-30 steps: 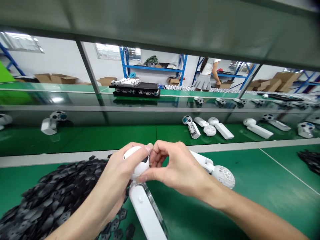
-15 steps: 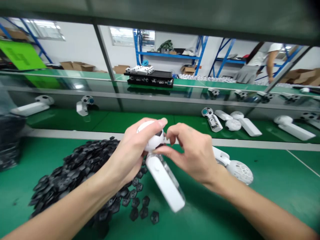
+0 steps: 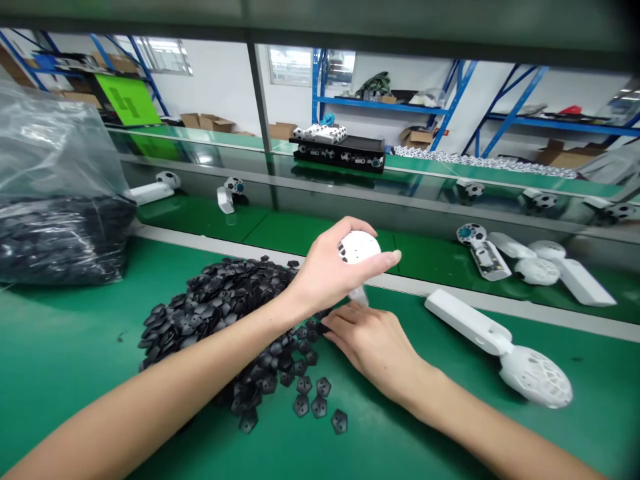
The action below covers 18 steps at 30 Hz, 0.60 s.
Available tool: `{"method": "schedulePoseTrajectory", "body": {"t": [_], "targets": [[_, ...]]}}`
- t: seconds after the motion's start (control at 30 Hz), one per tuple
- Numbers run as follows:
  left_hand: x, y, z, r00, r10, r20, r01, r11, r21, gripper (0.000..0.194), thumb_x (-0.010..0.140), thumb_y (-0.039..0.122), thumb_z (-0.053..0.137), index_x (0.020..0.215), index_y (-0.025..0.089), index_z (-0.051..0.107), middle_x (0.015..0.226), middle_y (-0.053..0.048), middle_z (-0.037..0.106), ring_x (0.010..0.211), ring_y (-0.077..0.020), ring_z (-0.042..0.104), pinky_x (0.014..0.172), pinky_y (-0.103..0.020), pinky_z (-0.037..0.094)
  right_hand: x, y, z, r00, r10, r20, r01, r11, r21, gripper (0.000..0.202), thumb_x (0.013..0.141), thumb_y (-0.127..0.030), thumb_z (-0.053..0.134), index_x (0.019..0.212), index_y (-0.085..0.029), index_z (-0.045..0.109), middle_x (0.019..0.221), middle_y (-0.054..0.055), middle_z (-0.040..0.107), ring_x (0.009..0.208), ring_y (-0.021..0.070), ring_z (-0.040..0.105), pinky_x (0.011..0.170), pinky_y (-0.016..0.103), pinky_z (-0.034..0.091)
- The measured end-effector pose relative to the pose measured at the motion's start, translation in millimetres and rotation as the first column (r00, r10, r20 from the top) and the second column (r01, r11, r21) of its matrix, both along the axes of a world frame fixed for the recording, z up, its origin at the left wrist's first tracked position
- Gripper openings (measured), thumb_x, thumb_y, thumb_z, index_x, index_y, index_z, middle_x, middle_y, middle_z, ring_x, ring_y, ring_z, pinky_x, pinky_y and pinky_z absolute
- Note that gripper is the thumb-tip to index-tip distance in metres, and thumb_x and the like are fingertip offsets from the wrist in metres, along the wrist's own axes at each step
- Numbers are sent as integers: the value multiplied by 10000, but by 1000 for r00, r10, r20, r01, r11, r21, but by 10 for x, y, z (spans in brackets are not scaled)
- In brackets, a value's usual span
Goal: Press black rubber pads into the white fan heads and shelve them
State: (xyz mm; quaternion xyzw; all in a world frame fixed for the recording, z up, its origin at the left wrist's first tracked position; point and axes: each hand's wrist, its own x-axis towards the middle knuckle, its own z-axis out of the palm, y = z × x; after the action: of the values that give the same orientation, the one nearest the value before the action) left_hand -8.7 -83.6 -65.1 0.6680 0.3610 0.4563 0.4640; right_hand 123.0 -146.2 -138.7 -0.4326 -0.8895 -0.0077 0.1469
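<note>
My left hand (image 3: 327, 270) is wrapped round the ball-shaped head of a white plastic device (image 3: 361, 247), raised above the bench. Part of its white arm shows below my fingers; the rest is hidden behind my hands. My right hand (image 3: 380, 347) is low at the right edge of a heap of black pentagon pieces (image 3: 235, 293). Its thumb and fingertips are pinched together on a black pentagon piece (image 3: 324, 325), mostly covered by the fingers. Several loose pentagon pieces lie on the green mat just below.
A white device with a lattice head (image 3: 536, 377) lies on the right. Several devices rest on the green strip (image 3: 300, 230) behind a pale rail. A clear bag of black pieces (image 3: 60, 227) stands left. Black trays (image 3: 340, 160) sit on the far bench.
My right hand has left the ball head and moved down to the heap. My left hand has turned the device, so its head shows a plain white side. The view has swung left.
</note>
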Motion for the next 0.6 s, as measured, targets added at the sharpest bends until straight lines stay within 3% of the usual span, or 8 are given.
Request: {"method": "schedulePoseTrajectory", "body": {"t": [0.2, 0.33, 0.47, 0.6], "targets": [[-17, 25, 24, 999, -29, 31, 30, 999, -22, 363, 917, 574, 737, 931, 213, 701, 820, -27, 715, 696, -176, 640, 579, -253, 448, 14, 17, -99, 988, 127, 92, -147, 952, 267, 185, 1036, -101, 607, 1000, -174, 773, 923, 69, 788, 818, 229, 683, 685, 351, 463], [-31, 66, -9, 998, -8, -60, 7, 999, -32, 470, 925, 666, 686, 930, 197, 711, 829, -49, 713, 711, -195, 631, 603, -279, 441, -5, 63, -126, 979, 178, 103, -203, 914, 352, 277, 1027, -26, 518, 941, -144, 753, 876, 78, 761, 777, 222, 661, 684, 370, 438], [-88, 147, -13, 982, 60, -180, -60, 998, 5, 586, 905, 759, 635, 754, 193, 662, 781, -54, 673, 691, -193, 566, 606, -290, 392, 53, 54, 103, 977, 137, 164, -167, 969, 183, 228, 1052, -84, 582, 896, -177, 720, 861, 42, 749, 761, 207, 669, 675, 360, 423], [-152, 230, 82, 959, -30, -282, 1, 995, -103, 648, 849, 827, 619, 691, 198, 616, 628, -22, 613, 565, -167, 498, 516, -268, 325, 99, -37, 397, 948, 118, 295, -97, 992, -85, 179, 1018, -82, 646, 874, -167, 711, 840, 35, 731, 700, 192, 666, 572, 364, 343]]}}
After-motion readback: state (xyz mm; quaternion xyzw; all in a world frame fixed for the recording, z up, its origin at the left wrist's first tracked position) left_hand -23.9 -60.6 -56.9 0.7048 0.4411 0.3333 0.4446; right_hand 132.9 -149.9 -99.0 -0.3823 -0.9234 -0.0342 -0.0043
